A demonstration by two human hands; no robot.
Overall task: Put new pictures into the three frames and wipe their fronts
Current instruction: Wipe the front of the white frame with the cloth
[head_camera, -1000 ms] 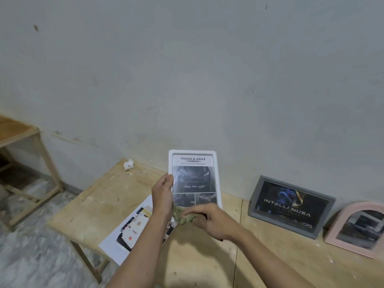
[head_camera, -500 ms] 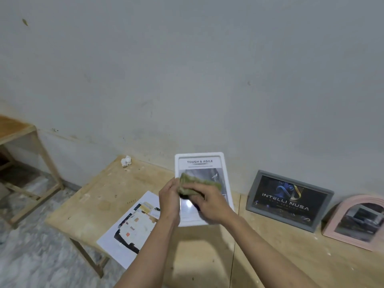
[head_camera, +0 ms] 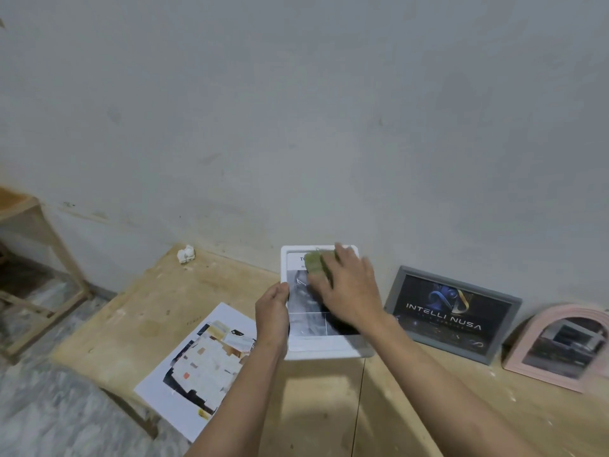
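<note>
A person is holding a white frame [head_camera: 321,346] above a wooden table [head_camera: 138,324], seen from the head camera, with the left hand [head_camera: 273,313] gripping the frame's left edge, fingers curled behind it and thumb lying on the front. The right hand [head_camera: 351,291] is pressing a green cloth [head_camera: 314,263] against the upper part of the frame's glass; the hand is blurred, so the fingers appear to be spread flat over the cloth rather than curled, though that is hard to tell for sure. The frame is showing a grey printed picture and is tilting back toward the pale wall [head_camera: 296,110]. To its right, a grey frame [head_camera: 451,313] reading "INTELLI NUSA" is leaning against the wall, and beyond that a pink arched frame [head_camera: 557,347] is leaning likewise. A loose printed sheet [head_camera: 201,367] is lying flat on the table's left side, near the front edge. A small white crumpled lump [head_camera: 186,254] is sitting near the wall at the table's far left corner.
</note>
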